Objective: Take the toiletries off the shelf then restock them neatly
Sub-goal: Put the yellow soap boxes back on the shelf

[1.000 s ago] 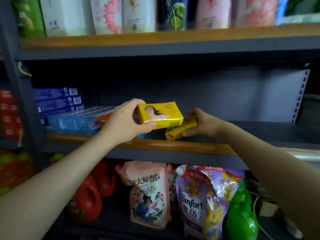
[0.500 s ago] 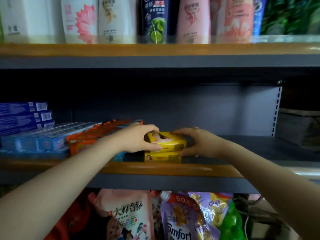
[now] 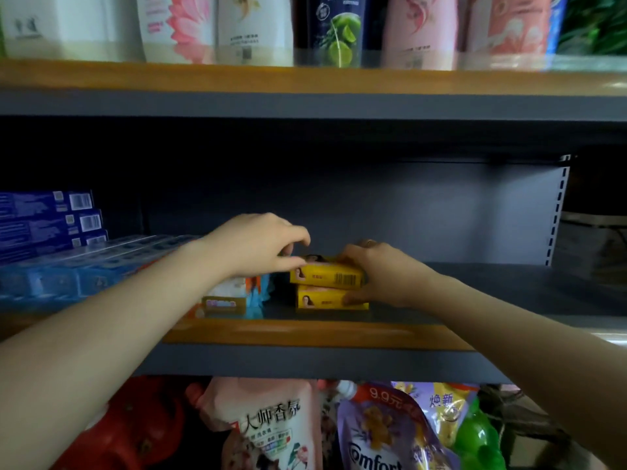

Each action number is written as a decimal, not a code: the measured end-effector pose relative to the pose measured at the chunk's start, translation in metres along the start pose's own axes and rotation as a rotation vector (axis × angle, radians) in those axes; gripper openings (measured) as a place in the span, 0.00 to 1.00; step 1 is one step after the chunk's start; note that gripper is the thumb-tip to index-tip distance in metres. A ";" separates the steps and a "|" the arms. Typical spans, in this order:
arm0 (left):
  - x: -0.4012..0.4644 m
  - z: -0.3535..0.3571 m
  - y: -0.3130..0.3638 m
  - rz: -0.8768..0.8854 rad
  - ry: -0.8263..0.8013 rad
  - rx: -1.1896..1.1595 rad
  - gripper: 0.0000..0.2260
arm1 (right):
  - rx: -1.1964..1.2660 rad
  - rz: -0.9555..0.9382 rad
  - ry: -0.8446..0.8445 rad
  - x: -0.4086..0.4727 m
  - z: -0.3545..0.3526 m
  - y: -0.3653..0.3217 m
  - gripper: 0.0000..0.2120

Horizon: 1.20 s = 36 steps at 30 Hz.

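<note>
Two yellow soap boxes are seen stacked on the middle shelf (image 3: pixel 305 329), the upper box (image 3: pixel 327 274) sitting on the lower box (image 3: pixel 330 299), just beside an orange and blue pack (image 3: pixel 234 296) to their left. The upper box is being touched at its left end by the left hand (image 3: pixel 258 245), whose fingers are curled down over the near top corner; whether it is pinched or only nudged cannot be told. The stack is being steadied from the right by the right hand (image 3: pixel 376 273), thumb laid against the lower box's front and fingers bent over the upper box's right end, so both boxes appear to be gripped. Blue toothpaste cartons (image 3: pixel 51 225) are piled further left, bottles (image 3: pixel 336 28) are lined up on the shelf above, and refill pouches (image 3: pixel 271 432) are packed below. These boxes are judged to be light and stiff, thin card round a firm bar, with glossy faces that could slide on one another. Best taken by the short ends or across the long edges, where the card is least likely to be dented; a squeeze on the broad face is to be avoided. The edges look nearly squared, not quite flush.
</note>
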<state>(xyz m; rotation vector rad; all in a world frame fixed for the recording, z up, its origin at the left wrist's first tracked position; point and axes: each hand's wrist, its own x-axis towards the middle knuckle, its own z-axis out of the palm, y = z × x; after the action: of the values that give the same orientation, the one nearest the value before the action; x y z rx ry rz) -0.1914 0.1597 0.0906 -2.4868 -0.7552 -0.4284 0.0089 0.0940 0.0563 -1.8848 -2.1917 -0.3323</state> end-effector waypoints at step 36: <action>-0.033 -0.002 0.088 0.272 0.475 -0.143 0.16 | 0.236 -0.174 0.478 -0.099 -0.009 -0.012 0.08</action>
<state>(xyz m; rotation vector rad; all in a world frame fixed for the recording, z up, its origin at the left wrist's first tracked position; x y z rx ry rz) -0.1668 0.0811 0.0451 -2.4227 -0.1997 -0.9505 0.0116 -0.0033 0.0328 -1.3295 -1.9659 -0.4754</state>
